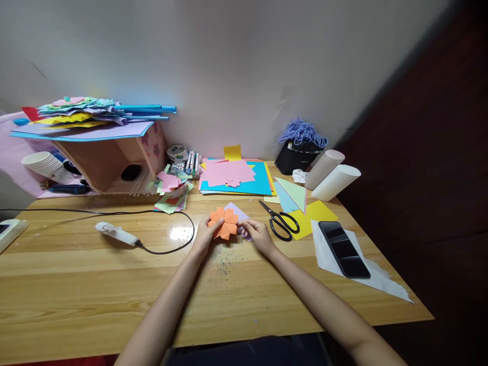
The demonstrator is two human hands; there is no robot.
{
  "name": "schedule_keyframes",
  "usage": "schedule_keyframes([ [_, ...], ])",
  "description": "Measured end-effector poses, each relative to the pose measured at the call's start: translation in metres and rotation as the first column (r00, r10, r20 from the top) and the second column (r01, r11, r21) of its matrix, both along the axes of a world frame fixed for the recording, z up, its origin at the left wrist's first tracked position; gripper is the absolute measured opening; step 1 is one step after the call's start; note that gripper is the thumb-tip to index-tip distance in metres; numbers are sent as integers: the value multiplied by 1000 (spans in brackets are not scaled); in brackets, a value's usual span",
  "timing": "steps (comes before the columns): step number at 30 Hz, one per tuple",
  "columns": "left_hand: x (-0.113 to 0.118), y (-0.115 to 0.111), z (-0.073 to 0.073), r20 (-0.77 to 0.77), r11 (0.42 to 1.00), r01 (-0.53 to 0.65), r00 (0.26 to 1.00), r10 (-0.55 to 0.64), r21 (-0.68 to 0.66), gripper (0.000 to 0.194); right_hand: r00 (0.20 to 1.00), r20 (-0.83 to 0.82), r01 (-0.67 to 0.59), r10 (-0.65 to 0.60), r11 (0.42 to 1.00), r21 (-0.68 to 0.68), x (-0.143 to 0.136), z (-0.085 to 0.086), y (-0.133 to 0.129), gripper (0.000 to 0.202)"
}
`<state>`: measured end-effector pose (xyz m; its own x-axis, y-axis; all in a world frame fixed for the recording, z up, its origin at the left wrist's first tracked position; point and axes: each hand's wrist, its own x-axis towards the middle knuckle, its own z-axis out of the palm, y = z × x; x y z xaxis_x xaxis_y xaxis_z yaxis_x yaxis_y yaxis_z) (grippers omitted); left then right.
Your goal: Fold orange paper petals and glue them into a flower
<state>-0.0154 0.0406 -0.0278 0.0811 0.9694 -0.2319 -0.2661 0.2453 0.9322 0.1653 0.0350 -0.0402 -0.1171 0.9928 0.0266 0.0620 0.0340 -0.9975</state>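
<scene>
An orange paper flower (229,217) with several notched petals is held just above the table, between my two hands. My left hand (206,233) grips its left side, the thumb lying over the petals near the middle. At the flower's right edge is my right hand (256,234), its fingers pinched together; whether they grip a petal or something small is too fine to make out. Behind the flower and the right fingers, a purple piece of paper (237,211) lies on the table.
Black-handled scissors (281,222) lie to the right, beside yellow paper (316,216) and a phone (343,249). A white glue gun (118,234) with a looped cord is at the left. Stacked coloured sheets (263,183), a scrap-filled cup and a pink box (154,147) stand behind.
</scene>
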Motion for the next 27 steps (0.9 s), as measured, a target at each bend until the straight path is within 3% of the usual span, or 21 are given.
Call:
schedule_keyframes([
  [4,0,0,-1,2,1000,6,1000,-6,1,46,999,-7,37,-37,999,7,2,-2,4,39],
  [12,1,1,-6,-28,1000,-12,1000,13,17,47,992,14,127,-127,992,-18,1,-7,2,28],
  [19,0,5,-9,-45,999,-20,999,21,29,44,998,27,62,-63,998,30,2,-2,5,38],
  [24,6,2,-5,-65,998,-11,998,15,59,40,999,16,-47,46,998,38,0,-1,2,31],
  [27,10,0,-4,-79,997,-22,997,28,79,36,999,-26,-43,43,999,-7,-1,-3,2,29],
])
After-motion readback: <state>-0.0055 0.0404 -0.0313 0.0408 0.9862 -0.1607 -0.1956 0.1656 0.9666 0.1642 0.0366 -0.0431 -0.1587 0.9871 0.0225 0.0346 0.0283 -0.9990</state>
